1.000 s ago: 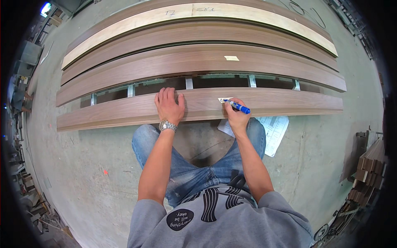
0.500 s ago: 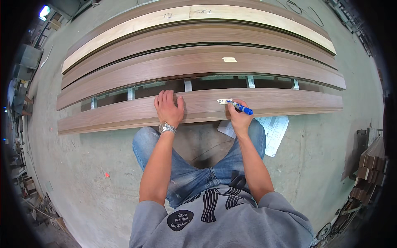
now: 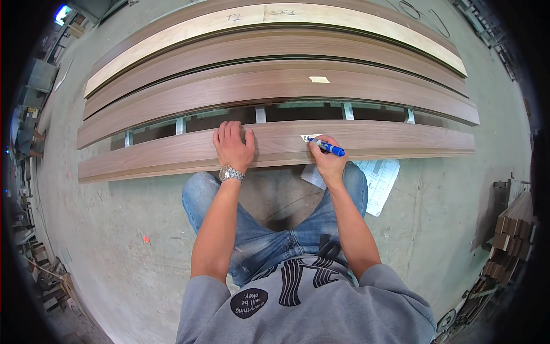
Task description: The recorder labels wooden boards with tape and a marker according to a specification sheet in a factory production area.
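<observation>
Pinched in my right hand [image 3: 328, 160] is a blue marker pen [image 3: 330, 147], its tip on a small pale strip of tape [image 3: 305, 137]. That tape is stuck to the top of the nearest long wood-grain board [image 3: 401, 137] and bears some dark marks, partly hidden by the pen. My left hand [image 3: 234, 148] rests flat on the same board, its fingers spread toward the far edge. A metal-banded watch [image 3: 230, 174] circles the left wrist.
More wood-grain boards [image 3: 195, 86] lie parallel beyond, one with a blank tape piece [image 3: 319, 79]. Metal crosspieces [image 3: 260, 114] bridge the gap. Printed sheets [image 3: 378, 178] lie on the floor by my right knee. Stacked brown profiles [image 3: 513, 229] stand at far right.
My right hand and the marker have shifted slightly left along the tape, covering more of it. My left hand stays in place on the board.
</observation>
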Tool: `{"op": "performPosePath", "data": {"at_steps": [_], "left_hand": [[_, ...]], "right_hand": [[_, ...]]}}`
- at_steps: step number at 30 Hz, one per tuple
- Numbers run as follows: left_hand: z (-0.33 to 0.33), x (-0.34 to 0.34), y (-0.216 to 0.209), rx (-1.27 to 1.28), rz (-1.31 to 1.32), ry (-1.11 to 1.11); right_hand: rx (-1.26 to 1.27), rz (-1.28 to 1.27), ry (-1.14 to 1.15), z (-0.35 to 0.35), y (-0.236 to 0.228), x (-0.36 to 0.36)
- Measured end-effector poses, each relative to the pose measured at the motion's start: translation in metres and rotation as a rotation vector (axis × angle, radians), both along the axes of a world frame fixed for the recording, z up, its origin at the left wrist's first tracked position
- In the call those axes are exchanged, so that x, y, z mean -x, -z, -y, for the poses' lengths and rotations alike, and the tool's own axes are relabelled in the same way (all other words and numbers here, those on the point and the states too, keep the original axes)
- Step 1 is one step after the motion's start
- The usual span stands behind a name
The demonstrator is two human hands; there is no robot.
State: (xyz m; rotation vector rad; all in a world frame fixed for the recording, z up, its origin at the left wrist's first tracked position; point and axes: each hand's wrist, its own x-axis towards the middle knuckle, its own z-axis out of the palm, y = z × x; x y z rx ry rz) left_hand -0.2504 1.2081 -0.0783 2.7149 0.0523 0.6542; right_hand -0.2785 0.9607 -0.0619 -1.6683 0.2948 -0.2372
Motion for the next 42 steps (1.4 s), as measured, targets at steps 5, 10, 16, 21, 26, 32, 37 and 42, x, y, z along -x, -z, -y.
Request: {"op": "performPosePath", "data": {"at_steps": [5,10,16,21,26,32,37,42], "left_hand": [[-0.001,0.001,0.002,-0.003,0.006,-0.003],[-0.001,0.002,0.002,0.001,0.018,0.006],[0.001,-0.001,0.001,0.003,0.018,0.008],[0.000,0.000,0.002,-0.001,0.015,0.006],[0.000,0.000,0.001,-0.009,0.017,0.012],[0.001,0.000,0.001,0.025,-0.024,0.008],[-0.001,0.000,0.001,-0.008,0.022,0.006],[0.001,0.000,0.000,-0.002,0.011,0.007]], "right_hand": [[-0.163,0.029,0.099,0.006,0.007,0.000],[-0.098,0.011,0.067,0.004,0.001,-0.001],[-0.028,0.026,0.046,0.010,0.011,-0.001],[-0.054,0.023,0.078,0.000,-0.002,-0.002],[0.034,0.062,0.094,0.004,0.004,0.001],[0.092,0.040,0.113,0.006,0.010,-0.001],[-0.022,0.048,0.154,0.006,0.002,0.000],[0.027,0.022,0.122,0.008,0.001,-0.001]]}}
